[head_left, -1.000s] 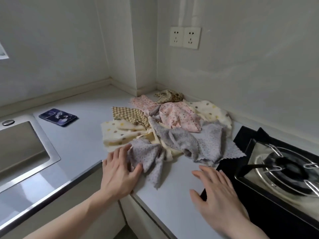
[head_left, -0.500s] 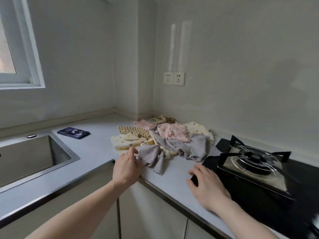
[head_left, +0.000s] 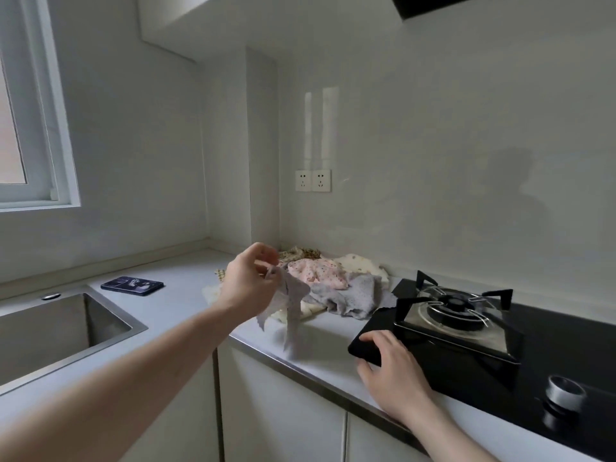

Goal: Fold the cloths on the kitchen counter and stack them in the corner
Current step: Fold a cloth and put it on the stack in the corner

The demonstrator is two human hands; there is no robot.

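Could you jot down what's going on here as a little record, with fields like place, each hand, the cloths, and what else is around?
place: kitchen counter meeting in a corner
left hand: left hand raised, pinching a grey dotted cloth that hangs down
right hand: right hand resting flat at the near corner of the black gas hob
cloth pile: cloth pile of pink, grey and cream cloths, crumpled near the corner, none folded yet
also there: sink, dark phone, wall sockets, window
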